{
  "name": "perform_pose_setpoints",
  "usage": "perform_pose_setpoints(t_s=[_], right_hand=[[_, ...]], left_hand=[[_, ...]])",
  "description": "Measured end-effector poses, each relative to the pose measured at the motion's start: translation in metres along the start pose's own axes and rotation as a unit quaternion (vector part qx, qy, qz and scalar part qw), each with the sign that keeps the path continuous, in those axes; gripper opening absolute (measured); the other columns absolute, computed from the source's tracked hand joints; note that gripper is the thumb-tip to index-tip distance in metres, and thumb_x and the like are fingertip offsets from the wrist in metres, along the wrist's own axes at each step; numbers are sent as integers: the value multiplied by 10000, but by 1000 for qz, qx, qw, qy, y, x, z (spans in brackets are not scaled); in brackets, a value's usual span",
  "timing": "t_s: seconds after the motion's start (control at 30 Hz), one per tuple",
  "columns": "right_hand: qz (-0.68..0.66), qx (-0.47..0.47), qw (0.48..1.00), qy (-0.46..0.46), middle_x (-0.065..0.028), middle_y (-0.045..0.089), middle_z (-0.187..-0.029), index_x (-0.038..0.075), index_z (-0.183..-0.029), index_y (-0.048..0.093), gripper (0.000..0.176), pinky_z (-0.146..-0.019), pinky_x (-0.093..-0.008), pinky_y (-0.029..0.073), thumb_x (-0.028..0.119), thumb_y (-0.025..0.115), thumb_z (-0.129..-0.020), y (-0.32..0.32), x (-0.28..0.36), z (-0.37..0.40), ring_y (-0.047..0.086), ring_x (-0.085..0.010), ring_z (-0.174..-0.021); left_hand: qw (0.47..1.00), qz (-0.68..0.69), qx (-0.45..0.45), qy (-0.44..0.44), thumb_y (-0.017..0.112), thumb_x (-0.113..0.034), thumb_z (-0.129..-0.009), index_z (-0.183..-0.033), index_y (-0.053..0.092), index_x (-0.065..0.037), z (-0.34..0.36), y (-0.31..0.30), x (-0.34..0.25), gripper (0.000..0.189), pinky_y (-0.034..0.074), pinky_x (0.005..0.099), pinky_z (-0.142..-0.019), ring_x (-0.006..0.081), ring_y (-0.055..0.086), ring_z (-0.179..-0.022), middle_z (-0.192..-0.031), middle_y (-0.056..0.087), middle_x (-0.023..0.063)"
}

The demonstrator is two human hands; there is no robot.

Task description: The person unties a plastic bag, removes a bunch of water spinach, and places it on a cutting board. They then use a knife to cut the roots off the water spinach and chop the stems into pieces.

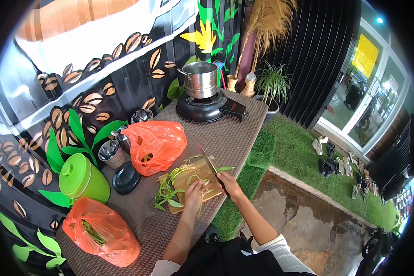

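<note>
My right hand (pixel 228 184) is closed round the handle of a knife (pixel 207 158), its blade pointing up and away over the cutting board. My left hand (pixel 196 194) is closed on some leafy green stems (pixel 201 208) above the wooden cutting board (pixel 185 177). Cut greens (pixel 166 189) lie along the board's left side and spill onto the table. A few pale stems and a leaf (pixel 226 169) show near the knife. An orange plastic bag (pixel 157 143) sits just beyond the board.
On the brown woven-look table (pixel 156 221) stand a portable stove (pixel 200 109) with a steel pot (pixel 201 80), a green lidded container (pixel 83 177), black plates (pixel 126 178), a cutlery holder (pixel 111 154) and another orange bag (pixel 103 234). A potted plant (pixel 272 87) stands beyond the far end.
</note>
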State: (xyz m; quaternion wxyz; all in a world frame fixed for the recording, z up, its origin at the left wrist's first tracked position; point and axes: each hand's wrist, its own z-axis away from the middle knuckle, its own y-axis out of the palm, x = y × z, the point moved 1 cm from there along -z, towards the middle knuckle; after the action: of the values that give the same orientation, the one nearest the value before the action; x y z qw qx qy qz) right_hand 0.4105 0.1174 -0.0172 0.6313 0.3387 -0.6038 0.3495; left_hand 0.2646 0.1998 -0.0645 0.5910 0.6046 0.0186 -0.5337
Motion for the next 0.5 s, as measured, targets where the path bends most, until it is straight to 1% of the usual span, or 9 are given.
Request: perform_pose_setpoints(t_s=[0.03, 0.07, 0.1, 0.2, 0.27, 0.33, 0.37, 0.47, 0.5], right_hand=[[-114, 62, 985, 116, 8, 496, -629, 77, -997, 535, 230, -405, -245, 355, 304, 510, -966, 2, -2, 4, 437, -92, -455], [-224, 122, 939, 229, 14, 449, -601, 104, -948, 493, 219, -370, -224, 307, 322, 492, -973, 5, -5, 8, 390, -79, -431], [-249, 153, 910, 295, 13, 431, -591, 129, -927, 434, 228, -348, -216, 292, 350, 462, -978, 9, -13, 7, 381, -73, -427], [-231, 145, 907, 322, 8, 440, -594, 115, -914, 452, 229, -338, -218, 273, 335, 463, -976, 18, -27, 9, 377, -73, -418], [-190, 126, 928, 294, 12, 437, -581, 97, -896, 468, 246, -339, -216, 266, 329, 457, -978, 20, -24, 12, 368, -68, -412], [-139, 104, 957, 231, 16, 431, -565, 76, -896, 489, 273, -338, -219, 263, 333, 452, -980, 18, -12, 12, 359, -65, -402], [-84, 72, 976, 190, 18, 423, -553, 69, -918, 502, 272, -343, -220, 267, 324, 440, -986, 18, -6, 13, 348, -67, -391], [-136, 63, 981, 125, 10, 435, -564, 70, -928, 496, 252, -353, -218, 269, 308, 441, -988, 15, 14, 16, 351, -70, -397], [-162, 80, 977, 115, -2, 440, -575, 72, -926, 482, 254, -385, -224, 300, 306, 411, -997, 16, 26, 20, 370, -82, -426]], left_hand=[[1000, 16, 10, 16, 564, -157, -944, -1065, 595, -24, 0, -2, -3, 183, 474, 263, -663, 123, 569, -762, -972, 628, 57], [1000, 17, 8, 18, 564, -157, -944, -1065, 595, -24, -1, -4, -5, 183, 474, 263, -663, 123, 569, -762, -972, 628, 57], [1000, 10, -15, 24, 562, -158, -945, -1070, 591, -30, -1, -6, -8, 182, 462, 248, -656, 116, 571, -765, -976, 629, 50], [997, -24, -53, 51, 569, -170, -943, -1084, 585, -31, 3, -3, -14, 199, 444, 220, -629, 99, 576, -773, -973, 634, 38], [993, -52, -70, 74, 577, -182, -940, -1093, 582, -27, 9, 2, -19, 218, 438, 206, -608, 90, 579, -777, -966, 638, 32], [976, -130, -139, 102, 616, -203, -918, -1091, 598, -20, 20, 17, -30, 253, 415, 185, -546, 78, 579, -741, -948, 644, 32], [976, -131, -138, 102, 616, -203, -918, -1091, 598, -20, 20, 17, -31, 253, 415, 185, -546, 78, 579, -741, -948, 644, 32], [965, -191, -133, 121, 646, -212, -897, -1048, 627, -20, 12, 15, -30, 245, 411, 179, -518, 81, 588, -723, -924, 653, 35], [953, -232, -117, 155, 650, -207, -895, -1027, 635, -17, 10, 15, -29, 232, 421, 179, -530, 85, 597, -731, -916, 656, 42]])
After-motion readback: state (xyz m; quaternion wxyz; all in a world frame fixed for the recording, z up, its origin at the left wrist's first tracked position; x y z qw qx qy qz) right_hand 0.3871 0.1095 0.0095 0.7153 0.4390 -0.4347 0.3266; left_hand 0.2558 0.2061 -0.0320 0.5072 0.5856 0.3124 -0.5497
